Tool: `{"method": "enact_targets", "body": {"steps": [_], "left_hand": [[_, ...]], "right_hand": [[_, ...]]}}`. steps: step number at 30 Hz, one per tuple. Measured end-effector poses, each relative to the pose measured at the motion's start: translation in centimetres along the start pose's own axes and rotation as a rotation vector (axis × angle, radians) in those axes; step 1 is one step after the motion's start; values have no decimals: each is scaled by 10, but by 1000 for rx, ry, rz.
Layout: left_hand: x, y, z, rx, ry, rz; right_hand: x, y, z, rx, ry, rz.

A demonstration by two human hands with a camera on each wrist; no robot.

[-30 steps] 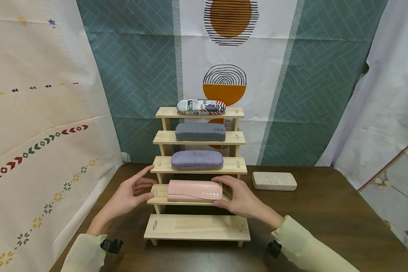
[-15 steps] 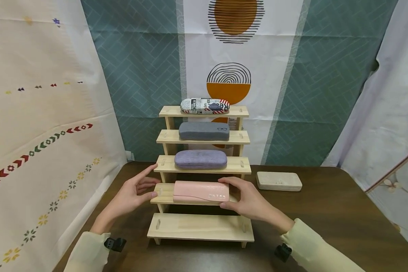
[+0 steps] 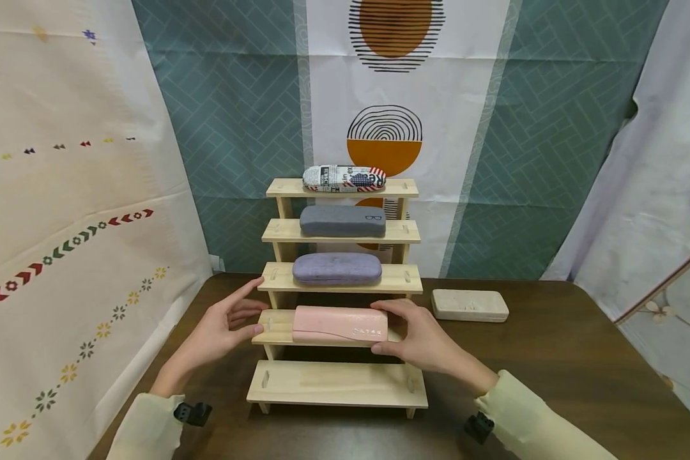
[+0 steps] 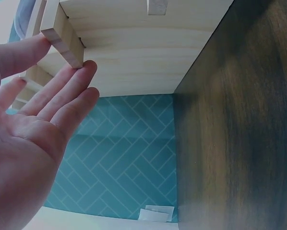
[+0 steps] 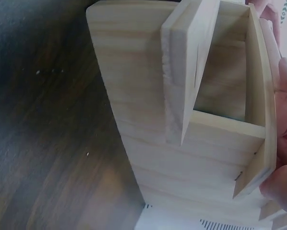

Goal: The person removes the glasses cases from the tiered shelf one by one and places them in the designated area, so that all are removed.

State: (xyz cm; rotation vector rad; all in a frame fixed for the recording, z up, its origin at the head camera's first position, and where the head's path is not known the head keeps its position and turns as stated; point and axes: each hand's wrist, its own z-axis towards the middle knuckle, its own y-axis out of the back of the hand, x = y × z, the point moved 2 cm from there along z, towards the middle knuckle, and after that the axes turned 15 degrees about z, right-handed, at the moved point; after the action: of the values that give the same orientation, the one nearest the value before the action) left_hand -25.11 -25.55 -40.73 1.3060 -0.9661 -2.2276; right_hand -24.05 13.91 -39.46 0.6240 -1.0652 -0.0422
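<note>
On the second tier from the bottom of a stepped wooden display rack [image 3: 333, 383] lies a pink glasses case [image 3: 328, 322] with a flap and pale lettering. My right hand [image 3: 416, 335] holds its right end, thumb at the front and fingers over the back edge. At that same tier's left end, my left hand [image 3: 218, 332] holds the board end [image 4: 62, 36] between thumb and fingertips, the index finger reaching up to the tier above. Higher tiers carry a purple case [image 3: 337, 268], a grey case [image 3: 342, 221] and a newsprint-patterned case [image 3: 344, 179].
A cream case [image 3: 469, 305] lies on the dark wooden table [image 3: 529, 383], right of the rack. Green and white patterned cloth [image 3: 236, 128] hangs behind, with pale cloths at both sides. The lowest tier is bare wood.
The pink case has slid slightly right along its tier with my right hand. My left hand keeps its place at the rack, while the head view has shifted a little.
</note>
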Motion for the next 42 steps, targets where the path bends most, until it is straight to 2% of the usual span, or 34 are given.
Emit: {"method": "enact_targets", "body": {"steps": [5, 12, 21, 26, 31, 37, 42], "left_hand": [[-1, 0, 0, 1, 0, -2], [-1, 0, 1, -5, 4, 1], [0, 0, 1, -1, 2, -3], [1, 0, 1, -3, -2, -10], [1, 0, 1, -2, -7, -8], [1, 0, 0, 0, -9, -1], [2, 0, -1, -9, -18, -1]], "right_hand": [[0, -4, 3, 2, 17, 40], [2, -8, 4, -15, 18, 12], [3, -8, 1, -106, -48, 67], [5, -6, -3, -134, -91, 208], [5, -3, -6, -109, -70, 371], [3, 0, -10, -84, -17, 423], [4, 2, -14, -72, -5, 467]]}}
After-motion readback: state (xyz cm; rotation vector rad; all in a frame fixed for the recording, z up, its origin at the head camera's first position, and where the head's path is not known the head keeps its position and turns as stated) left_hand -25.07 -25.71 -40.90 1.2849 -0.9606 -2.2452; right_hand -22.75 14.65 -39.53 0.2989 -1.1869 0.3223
